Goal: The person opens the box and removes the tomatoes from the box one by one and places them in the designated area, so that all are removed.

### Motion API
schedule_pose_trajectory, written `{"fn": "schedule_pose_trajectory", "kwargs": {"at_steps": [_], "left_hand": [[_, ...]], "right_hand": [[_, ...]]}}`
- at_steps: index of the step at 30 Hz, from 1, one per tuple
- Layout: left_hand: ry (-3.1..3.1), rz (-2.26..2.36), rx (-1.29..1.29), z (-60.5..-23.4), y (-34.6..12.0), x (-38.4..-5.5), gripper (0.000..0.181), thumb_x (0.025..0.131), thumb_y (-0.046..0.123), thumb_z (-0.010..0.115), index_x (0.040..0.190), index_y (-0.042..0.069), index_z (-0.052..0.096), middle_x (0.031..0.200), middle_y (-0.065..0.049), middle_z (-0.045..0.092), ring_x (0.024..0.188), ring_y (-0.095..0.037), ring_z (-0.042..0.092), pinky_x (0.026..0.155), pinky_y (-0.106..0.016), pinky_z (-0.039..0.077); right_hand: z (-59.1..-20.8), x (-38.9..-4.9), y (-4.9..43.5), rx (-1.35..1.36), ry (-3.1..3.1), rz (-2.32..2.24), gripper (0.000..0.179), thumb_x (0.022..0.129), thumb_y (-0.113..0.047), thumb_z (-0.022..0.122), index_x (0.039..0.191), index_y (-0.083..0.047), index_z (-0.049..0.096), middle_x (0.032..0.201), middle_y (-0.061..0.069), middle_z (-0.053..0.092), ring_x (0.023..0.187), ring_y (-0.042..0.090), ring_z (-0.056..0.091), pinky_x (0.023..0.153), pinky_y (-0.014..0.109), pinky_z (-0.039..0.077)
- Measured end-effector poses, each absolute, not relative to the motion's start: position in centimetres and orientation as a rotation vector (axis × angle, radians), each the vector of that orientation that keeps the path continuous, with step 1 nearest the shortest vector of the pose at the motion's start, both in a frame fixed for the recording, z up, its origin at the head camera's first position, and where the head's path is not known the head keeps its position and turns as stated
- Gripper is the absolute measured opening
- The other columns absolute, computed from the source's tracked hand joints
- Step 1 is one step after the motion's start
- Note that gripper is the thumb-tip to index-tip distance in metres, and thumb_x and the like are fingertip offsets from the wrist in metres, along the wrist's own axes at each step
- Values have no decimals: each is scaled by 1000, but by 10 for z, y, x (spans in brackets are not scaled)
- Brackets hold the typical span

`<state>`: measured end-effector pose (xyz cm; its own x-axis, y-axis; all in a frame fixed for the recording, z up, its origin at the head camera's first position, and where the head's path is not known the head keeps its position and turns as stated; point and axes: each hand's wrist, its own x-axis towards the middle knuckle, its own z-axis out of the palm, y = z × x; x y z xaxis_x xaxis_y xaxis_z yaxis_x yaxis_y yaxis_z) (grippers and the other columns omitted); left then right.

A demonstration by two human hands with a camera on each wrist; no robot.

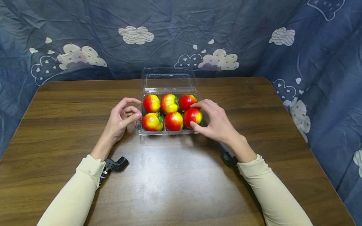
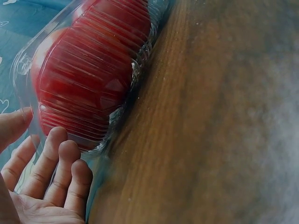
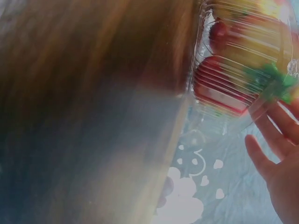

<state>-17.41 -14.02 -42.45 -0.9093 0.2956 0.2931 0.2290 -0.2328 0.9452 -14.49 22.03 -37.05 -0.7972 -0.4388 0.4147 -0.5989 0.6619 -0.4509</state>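
Fruit (image 1: 193, 116) is gripped in the front right corner of the box (image 1: 158, 133) by the right hand (image 1: 217, 121); seating is presumably in hand, with a gentle release called for. Fingers of the left hand (image 1: 119, 118) are relaxed beside the left edge. 6 glossy, rounded fruits (image 1: 173, 121) are contained in clear, ribbed plastic.

A person's left sleeve (image 1: 70, 194) and right sleeve (image 1: 274, 188) are plain, pale yellow. A curved black wrist mount (image 1: 117, 164) with small holes sits beside the left one, a dark device (image 1: 229, 158) beside the right.
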Motion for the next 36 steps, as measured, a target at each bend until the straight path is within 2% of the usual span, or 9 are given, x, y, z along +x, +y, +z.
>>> {"fn": "schedule_pose_trajectory", "kwargs": {"at_steps": [4, 11, 17, 24, 30, 36], "left_hand": [[1923, 2344, 655, -424, -140, -174, 38, 94, -9, 68, 130, -5, 57, 86, -8, 72, 61, -21, 61, 60, -24, 55], [1910, 2350, 651, -424, -140, -174, 38, 94, -9, 68, 130, -5, 57, 86, -7, 72, 61, -21, 61, 60, -25, 56], [1886, 2354, 654, -424, -139, -174, 38, 94, -10, 67, 131, -6, 56, 86, -7, 72, 61, -22, 60, 60, -24, 56], [1881, 2352, 658, -424, -139, -174, 39, 94, -10, 67, 131, -7, 55, 86, -8, 71, 61, -23, 60, 60, -25, 56], [1890, 2344, 653, -424, -140, -174, 38, 95, -10, 67, 131, -5, 56, 86, -7, 71, 61, -23, 60, 60, -26, 56], [1891, 2346, 642, -424, -140, -173, 38, 95, -9, 68, 131, -5, 56, 86, -8, 71, 61, -23, 60, 60, -25, 56]], "right_hand": [[-370, -145, 220, 824, -2576, 896, 48, 84, -35, 79, 124, -11, 68, 119, 1, 68, 109, 17, 64, 94, 41, 58], [-370, -145, 221, 834, -2495, 997, 50, 81, -34, 82, 123, -10, 69, 119, 1, 69, 109, 15, 64, 92, 42, 60], [-368, -145, 223, 816, -2437, 1118, 51, 79, -29, 86, 125, -13, 70, 121, -1, 69, 109, 12, 66, 93, 37, 61], [-360, -139, 220, 787, -2366, 1212, 48, 78, -18, 88, 122, -7, 73, 119, 7, 71, 105, 17, 67, 92, 21, 58], [-338, -127, 212, 753, -2317, 1270, 46, 81, -12, 84, 123, 2, 72, 120, 16, 71, 106, 21, 67, 92, 16, 56], [-338, -127, 214, 684, -2304, 1254, 48, 84, -15, 82, 130, -6, 73, 123, 9, 74, 104, 18, 67, 89, 17, 56]]}}
